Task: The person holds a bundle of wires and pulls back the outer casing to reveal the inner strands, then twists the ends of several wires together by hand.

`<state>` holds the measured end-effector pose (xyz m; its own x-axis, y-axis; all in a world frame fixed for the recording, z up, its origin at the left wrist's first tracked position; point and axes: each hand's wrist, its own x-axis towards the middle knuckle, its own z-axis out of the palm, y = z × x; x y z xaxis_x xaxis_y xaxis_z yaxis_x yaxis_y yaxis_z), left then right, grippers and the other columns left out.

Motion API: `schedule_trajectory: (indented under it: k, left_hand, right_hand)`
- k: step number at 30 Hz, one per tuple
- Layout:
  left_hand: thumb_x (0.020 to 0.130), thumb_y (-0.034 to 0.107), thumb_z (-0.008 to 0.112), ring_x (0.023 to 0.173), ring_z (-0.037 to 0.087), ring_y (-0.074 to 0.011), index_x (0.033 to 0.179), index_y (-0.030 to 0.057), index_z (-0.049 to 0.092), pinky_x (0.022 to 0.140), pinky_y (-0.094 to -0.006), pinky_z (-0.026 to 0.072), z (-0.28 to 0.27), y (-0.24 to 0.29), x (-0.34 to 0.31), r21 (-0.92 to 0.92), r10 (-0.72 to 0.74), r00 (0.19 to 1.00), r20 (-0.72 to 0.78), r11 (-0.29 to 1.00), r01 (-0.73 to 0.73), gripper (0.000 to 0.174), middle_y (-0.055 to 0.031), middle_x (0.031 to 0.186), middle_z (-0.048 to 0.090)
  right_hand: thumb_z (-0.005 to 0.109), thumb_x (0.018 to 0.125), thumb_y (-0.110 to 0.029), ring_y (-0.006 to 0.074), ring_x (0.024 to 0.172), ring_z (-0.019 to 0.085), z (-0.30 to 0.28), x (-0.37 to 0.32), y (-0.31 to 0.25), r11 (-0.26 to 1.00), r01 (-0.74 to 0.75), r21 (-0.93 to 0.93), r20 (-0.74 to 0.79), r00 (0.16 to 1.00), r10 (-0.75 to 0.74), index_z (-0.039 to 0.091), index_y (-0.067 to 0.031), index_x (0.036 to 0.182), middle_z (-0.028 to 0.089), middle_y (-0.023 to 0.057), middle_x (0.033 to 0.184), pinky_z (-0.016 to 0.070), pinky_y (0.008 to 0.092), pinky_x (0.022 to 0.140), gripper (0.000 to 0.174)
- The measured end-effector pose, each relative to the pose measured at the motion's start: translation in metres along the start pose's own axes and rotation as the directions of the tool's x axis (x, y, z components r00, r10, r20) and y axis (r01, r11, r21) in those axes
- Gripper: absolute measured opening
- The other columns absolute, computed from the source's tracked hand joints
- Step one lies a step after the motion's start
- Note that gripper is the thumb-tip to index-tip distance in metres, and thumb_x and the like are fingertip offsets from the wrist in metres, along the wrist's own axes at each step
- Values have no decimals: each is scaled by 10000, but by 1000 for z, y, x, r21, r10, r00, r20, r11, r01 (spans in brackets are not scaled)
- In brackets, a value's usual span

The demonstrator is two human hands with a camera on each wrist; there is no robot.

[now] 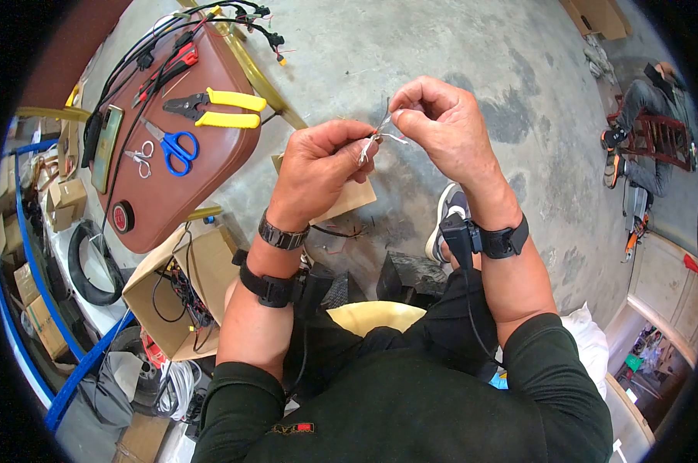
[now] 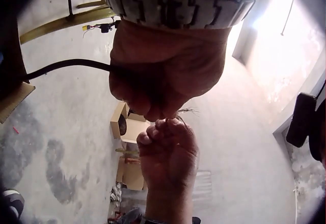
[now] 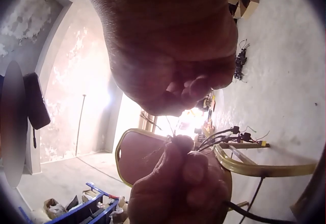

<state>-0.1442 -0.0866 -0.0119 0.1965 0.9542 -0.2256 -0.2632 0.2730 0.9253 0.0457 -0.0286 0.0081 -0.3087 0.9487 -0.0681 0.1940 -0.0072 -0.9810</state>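
In front of the body, my left hand grips the end of a black cable between thumb and forefinger. Thin wires, whitish and fine, splay from its fingertips. My right hand, just to the right, pinches a thin grey strand of them with thumb and forefinger. The left wrist view shows loose frayed strands where both sets of fingertips meet. Seen from the right wrist, the left hand holds its thumb upward against the wires.
On a brown chair seat at left lie yellow-handled wire strippers, blue scissors, small scissors, a phone and black wiring harnesses. A cardboard box with cables stands below. Another person sits far right.
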Motion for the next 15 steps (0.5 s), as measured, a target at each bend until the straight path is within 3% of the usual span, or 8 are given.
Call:
schedule_trajectory:
  k: [2, 8, 11, 14, 15]
  left_hand:
    - [928, 76, 662, 663, 584, -76, 1024, -23, 699, 603, -218, 479, -1, -3, 1, 10, 12, 1000, -9, 1000, -12, 142, -26, 777, 665]
    - [926, 84, 670, 676, 591, -80, 1034, -22, 698, 610, -219, 489, -1, 0, 1, 114, 2, 999, -44, 993, 3, 153, -28, 790, 669]
    - [925, 85, 672, 670, 582, -72, 1038, -22, 697, 603, -212, 481, -1, 1, 0, 129, 16, 999, -39, 992, -11, 158, -21, 791, 665]
    - [924, 84, 672, 659, 568, -64, 1040, -23, 696, 591, -206, 469, -2, 5, 0, 157, 14, 1000, -8, 987, -13, 159, -13, 781, 656]
    - [923, 83, 672, 654, 562, -61, 1040, -23, 696, 587, -204, 464, -2, 6, -1, 169, 8, 1000, 4, 986, -9, 159, -10, 777, 653]
  right_hand:
    - [652, 797, -57, 29, 674, 510, -1, -1, -1, 1000, -8, 19, 12, 1000, 8, 677, -39, 833, 614, -40, 747, 431, 210, 602, 48]
    - [649, 787, -44, 60, 761, 553, -3, 3, 5, 954, 263, -142, -4, 964, -266, 678, -65, 845, 617, -6, 920, 437, 207, 653, 69]
    - [648, 798, -48, 56, 746, 549, -3, 3, 9, 966, 257, -15, 5, 966, -257, 680, -57, 858, 619, -19, 858, 447, 212, 655, 69]
    - [647, 813, -53, 44, 733, 540, -3, 0, 4, 996, 64, 61, 44, 997, -67, 683, -45, 866, 623, -32, 804, 453, 213, 658, 65]
    - [647, 817, -55, 42, 728, 536, -3, 0, 5, 995, 63, 72, 50, 997, -67, 684, -40, 869, 622, -36, 792, 453, 212, 656, 65]
